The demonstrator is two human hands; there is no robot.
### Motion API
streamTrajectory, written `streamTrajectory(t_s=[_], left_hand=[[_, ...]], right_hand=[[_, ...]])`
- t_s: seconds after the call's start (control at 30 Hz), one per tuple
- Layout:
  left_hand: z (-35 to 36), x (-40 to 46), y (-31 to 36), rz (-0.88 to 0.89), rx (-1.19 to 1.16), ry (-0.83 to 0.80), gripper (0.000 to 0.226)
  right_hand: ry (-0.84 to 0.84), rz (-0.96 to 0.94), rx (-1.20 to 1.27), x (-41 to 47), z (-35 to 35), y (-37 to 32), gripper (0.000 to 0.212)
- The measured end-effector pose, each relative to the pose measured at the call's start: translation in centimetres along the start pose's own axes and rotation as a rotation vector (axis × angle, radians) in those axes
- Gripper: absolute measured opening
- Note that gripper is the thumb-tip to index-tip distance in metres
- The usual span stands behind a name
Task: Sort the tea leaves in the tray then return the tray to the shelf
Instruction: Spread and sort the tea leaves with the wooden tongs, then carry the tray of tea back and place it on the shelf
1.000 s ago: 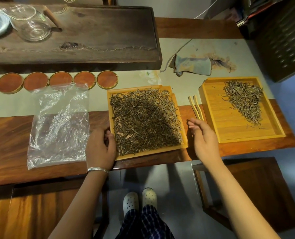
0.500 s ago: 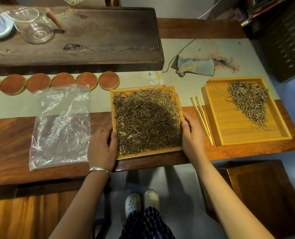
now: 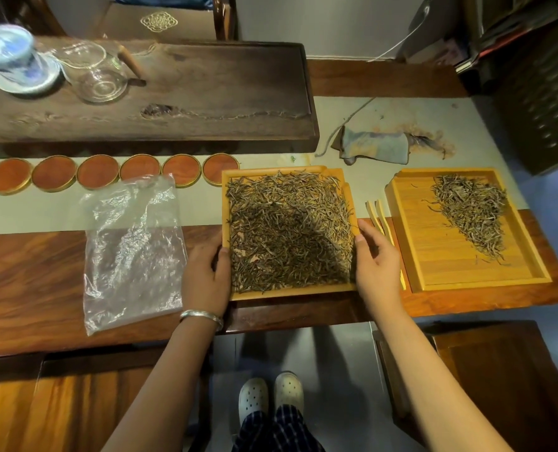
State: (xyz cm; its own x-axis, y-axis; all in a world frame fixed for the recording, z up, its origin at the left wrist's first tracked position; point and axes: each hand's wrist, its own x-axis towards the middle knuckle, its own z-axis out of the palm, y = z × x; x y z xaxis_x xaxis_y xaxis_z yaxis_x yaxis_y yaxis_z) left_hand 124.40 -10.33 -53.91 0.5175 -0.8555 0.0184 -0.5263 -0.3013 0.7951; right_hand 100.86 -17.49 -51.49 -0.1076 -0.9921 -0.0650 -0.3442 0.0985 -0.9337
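A square bamboo tray (image 3: 290, 294) lies in front of me on the wooden table, covered with dark tea leaves (image 3: 287, 230). My left hand (image 3: 206, 278) grips its left edge near the front corner, thumb over the rim. At the right edge, my right hand (image 3: 377, 265) holds the tray, fingers curled along the side. A second, larger bamboo tray (image 3: 434, 256) sits to the right with a smaller heap of tea leaves (image 3: 473, 213) in its far right part. Bamboo tweezers (image 3: 380, 216) lie between the two trays.
A clear plastic bag (image 3: 134, 252) lies left of the tray. Several round red coasters (image 3: 98, 171) line up behind it. A dark wooden tea board (image 3: 206, 102) carries a glass pitcher (image 3: 95, 73) and a blue-white cup (image 3: 13, 57). A folded cloth (image 3: 375, 146) lies behind the trays.
My right hand came in from beside the tweezers and took hold of the tray's right edge. The left hand stayed on the left edge. The view tilted up slightly.
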Motion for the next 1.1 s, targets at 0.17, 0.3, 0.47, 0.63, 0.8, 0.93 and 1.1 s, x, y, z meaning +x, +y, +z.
streamTrajectory(t_s=[0.17,0.3,0.47,0.63,0.8,0.93,1.1], left_hand=[[-2.0,1.0,2.1,-0.047,-0.100,0.033,0.038],[-4.7,1.9,4.4,-0.091,-0.218,0.061,0.029],[-9.7,3.2,7.6,-0.089,-0.288,0.114,0.024],[-16.7,2.8,10.3,-0.078,-0.347,0.209,0.020],[-22.8,2.2,11.7,-0.099,-0.386,0.339,0.024],[-27.5,1.2,12.3,-0.135,-0.396,0.455,0.023],[-32.7,-0.4,12.9,-0.132,-0.371,0.628,0.024]], right_hand=[[0.009,0.008,0.082,0.5,-0.2,-2.7,0.033],[0.006,0.021,0.163,0.7,-0.2,-5.9,0.033],[-0.044,-0.037,0.195,0.3,-0.1,-11.7,0.030],[-0.118,-0.041,0.319,-0.9,0.3,-18.5,0.029],[-0.302,0.158,0.677,-2.1,2.6,-24.7,0.027],[-0.435,0.171,0.719,-3.1,5.1,-28.5,0.023],[-0.615,0.114,0.654,-3.9,9.2,-32.1,0.020]])
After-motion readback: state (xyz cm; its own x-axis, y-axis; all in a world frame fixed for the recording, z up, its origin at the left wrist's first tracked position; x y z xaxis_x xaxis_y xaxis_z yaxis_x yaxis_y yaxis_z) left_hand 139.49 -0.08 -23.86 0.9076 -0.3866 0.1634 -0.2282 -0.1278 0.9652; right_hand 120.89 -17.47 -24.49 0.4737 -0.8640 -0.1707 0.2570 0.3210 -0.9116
